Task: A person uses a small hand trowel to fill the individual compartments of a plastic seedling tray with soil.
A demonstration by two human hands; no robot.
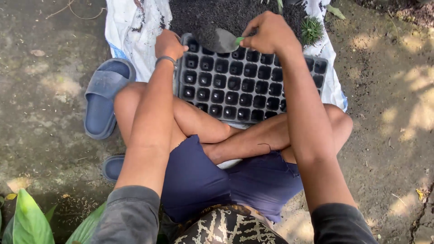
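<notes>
A black seedling tray [246, 86] with many empty square cells lies in front of my crossed legs. My left hand [168, 44] grips the tray's far left corner. My right hand [270, 32] is closed on the green handle of a small trowel [224, 40], whose grey blade carries dark soil over the tray's far edge. Just beyond the tray a heap of dark soil [226, 16] sits on a white sack [131, 27].
A blue slipper [104, 97] lies left of my knee and another [113, 167] peeks out under my leg. A small spiky green plant [311, 29] stands at the heap's right edge. Green leaves [27, 221] fill the bottom left. Bare dirt surrounds the sack.
</notes>
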